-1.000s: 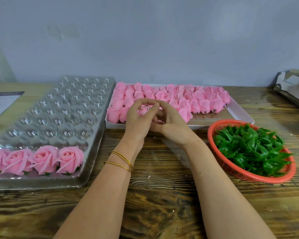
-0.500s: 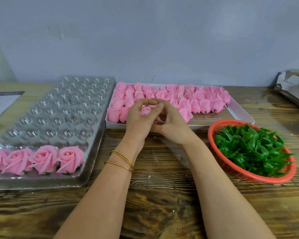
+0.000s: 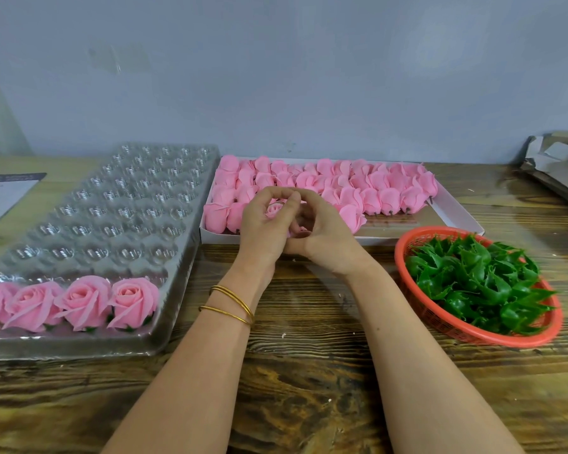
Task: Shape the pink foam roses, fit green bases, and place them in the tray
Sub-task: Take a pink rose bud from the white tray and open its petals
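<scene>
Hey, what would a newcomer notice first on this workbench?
At centre, the left hand and right hand cup one pink foam rose before a white box of unshaped pink buds. Finished roses line the clear tray's near row at left; a red basket of green bases sits at right.

Bare tabletop (image 3: 309, 371) between tray (image 3: 112, 224) and basket (image 3: 399, 257) — seemingly low box (image 3: 374, 240) beyond
</scene>
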A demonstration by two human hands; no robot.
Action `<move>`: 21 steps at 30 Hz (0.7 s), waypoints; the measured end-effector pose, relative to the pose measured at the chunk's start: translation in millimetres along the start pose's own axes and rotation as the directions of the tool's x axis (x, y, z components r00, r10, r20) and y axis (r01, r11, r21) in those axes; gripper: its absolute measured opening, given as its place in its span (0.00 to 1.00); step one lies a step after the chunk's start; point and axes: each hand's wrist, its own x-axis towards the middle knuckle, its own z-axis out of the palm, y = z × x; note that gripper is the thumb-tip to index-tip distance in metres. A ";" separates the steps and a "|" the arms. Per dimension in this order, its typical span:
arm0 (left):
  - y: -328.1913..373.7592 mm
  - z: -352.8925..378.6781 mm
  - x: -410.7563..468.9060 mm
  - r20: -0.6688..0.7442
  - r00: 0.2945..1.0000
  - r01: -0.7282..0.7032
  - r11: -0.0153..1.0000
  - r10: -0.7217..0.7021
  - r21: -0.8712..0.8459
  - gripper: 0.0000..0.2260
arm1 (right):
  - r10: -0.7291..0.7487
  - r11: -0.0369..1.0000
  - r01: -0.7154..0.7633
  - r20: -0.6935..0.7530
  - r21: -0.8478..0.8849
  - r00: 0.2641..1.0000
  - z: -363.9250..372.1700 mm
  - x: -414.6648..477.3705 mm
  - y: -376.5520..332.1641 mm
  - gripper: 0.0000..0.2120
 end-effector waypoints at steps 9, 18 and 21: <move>0.6 -0.9 0.7 0.016 1.000 -0.020 1.000 0.020 0.014 0.08 | 0.007 0.999 -0.007 0.006 0.031 1.000 -2.0 -0.6 0.0 0.28; 1.1 -1.6 0.3 0.005 0.999 -0.051 0.999 0.051 -0.016 0.05 | 0.027 0.998 -0.026 -0.007 0.062 1.000 -2.4 0.5 1.7 0.31; 0.0 0.2 1.4 -0.024 0.994 -0.107 0.993 0.108 0.041 0.08 | 0.026 0.991 -0.010 -0.119 0.131 0.993 -4.0 2.0 -0.2 0.28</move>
